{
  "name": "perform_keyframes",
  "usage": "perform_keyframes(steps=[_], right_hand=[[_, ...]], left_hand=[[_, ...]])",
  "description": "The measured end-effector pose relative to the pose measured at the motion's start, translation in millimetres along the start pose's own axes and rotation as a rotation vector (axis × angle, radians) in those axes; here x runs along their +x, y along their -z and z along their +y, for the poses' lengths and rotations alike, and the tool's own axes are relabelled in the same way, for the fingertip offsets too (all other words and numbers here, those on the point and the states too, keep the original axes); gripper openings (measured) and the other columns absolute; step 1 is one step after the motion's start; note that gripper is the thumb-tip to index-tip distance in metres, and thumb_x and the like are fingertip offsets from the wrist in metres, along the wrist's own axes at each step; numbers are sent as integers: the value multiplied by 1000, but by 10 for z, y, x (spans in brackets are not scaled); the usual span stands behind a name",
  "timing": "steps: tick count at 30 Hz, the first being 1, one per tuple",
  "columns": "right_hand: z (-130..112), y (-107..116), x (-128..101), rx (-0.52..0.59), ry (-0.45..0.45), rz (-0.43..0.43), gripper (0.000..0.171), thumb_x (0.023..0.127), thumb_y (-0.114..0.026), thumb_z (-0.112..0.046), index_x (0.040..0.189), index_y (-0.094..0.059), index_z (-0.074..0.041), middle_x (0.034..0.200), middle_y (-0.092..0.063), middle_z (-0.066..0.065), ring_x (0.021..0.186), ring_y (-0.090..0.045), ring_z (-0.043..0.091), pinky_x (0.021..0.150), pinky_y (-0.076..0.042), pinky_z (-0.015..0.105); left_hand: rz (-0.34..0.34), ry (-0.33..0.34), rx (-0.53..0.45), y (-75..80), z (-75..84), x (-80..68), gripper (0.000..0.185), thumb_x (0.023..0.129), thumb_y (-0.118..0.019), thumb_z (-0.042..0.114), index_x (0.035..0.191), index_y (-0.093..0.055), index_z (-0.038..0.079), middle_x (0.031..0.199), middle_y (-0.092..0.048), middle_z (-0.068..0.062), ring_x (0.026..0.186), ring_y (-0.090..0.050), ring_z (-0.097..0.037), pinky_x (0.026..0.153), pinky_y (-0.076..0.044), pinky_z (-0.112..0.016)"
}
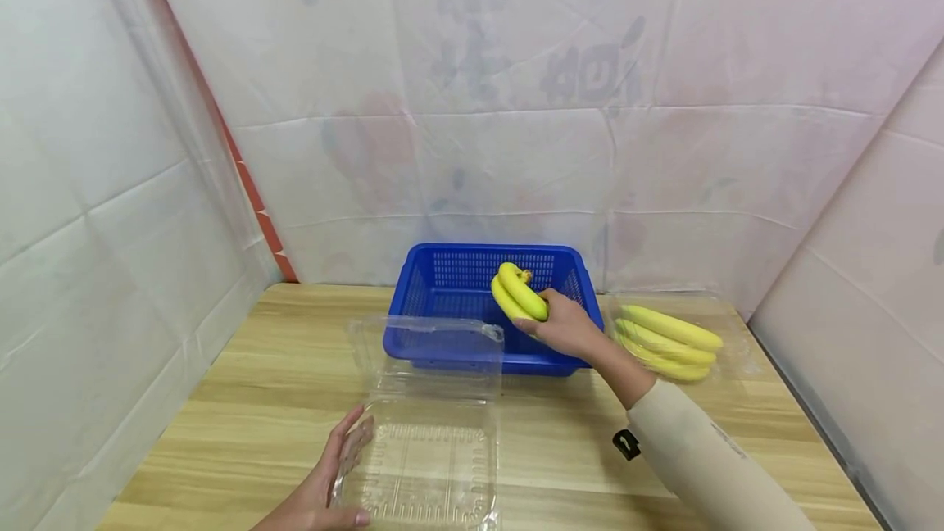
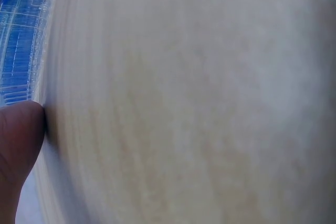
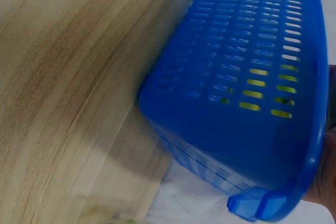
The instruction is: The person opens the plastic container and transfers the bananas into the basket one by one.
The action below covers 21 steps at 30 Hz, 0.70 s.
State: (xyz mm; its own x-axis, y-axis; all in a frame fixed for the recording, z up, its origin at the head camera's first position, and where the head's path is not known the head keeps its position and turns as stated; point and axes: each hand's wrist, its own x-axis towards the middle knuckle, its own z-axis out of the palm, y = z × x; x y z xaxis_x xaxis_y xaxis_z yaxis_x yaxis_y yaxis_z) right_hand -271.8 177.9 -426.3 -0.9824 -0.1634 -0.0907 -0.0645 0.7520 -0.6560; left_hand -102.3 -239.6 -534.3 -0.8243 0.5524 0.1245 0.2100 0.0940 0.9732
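Observation:
My right hand [image 1: 564,324] grips a small bunch of yellow bananas [image 1: 509,289] inside the outline of the blue plastic basket [image 1: 487,250]. In the right wrist view, yellow shows through slots in the wall of the basket [image 3: 210,40], and part of the hand [image 3: 323,179] appears behind its rim. My left hand [image 1: 328,474] holds the left side of a clear plastic clamshell box [image 1: 435,474], thumb near the front corner and fingers along the side wall. The box's raised lid [image 1: 435,351] overlaps the basket's front. In the left wrist view, the thumb [image 2: 21,135] touches the box's edge.
To the right of the basket, a second clear plastic box [image 1: 737,342] contains several bananas [image 1: 667,342]. Everything stands on a wood-grain table [image 1: 243,400]. Pale sheets [image 1: 516,88] hang behind and at both sides. A black clip [image 1: 627,443] shows by the right sleeve.

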Motion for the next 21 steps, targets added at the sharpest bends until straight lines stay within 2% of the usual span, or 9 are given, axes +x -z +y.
perform_keyframes(steps=[6, 15, 21], right_hand=[[-8, -24, 72, -58, -40, -75, 65, 96, -77, -46, 134, -56, 2, 96, -62, 9, 79, -57, 22, 67, -45, 32], [40, -107, 195, -145, -37, -131, 64, 94, -80, -44, 129, -55, 2, 100, -63, 9, 85, -59, 23, 72, -47, 33], [37, -117, 221, -195, -18, -182, 55, 94, -81, -42, 119, -55, -1, 93, -59, 8, 82, -57, 22, 69, -46, 33]], left_hand=[[-5, -11, 9, 6, -13, 1, 118, 88, -73, 2, 172, 9, 16, 167, 0, -50, 151, -25, 19, 112, -31, -10], [-15, -46, -12, 13, -15, 8, 119, 88, -74, 3, 172, 9, 16, 167, 1, -50, 152, -25, 17, 112, -34, -13], [-24, -41, -20, 4, -26, 13, 118, 88, -73, 4, 172, 10, 15, 166, 2, -51, 151, -25, 18, 111, -34, -12]])
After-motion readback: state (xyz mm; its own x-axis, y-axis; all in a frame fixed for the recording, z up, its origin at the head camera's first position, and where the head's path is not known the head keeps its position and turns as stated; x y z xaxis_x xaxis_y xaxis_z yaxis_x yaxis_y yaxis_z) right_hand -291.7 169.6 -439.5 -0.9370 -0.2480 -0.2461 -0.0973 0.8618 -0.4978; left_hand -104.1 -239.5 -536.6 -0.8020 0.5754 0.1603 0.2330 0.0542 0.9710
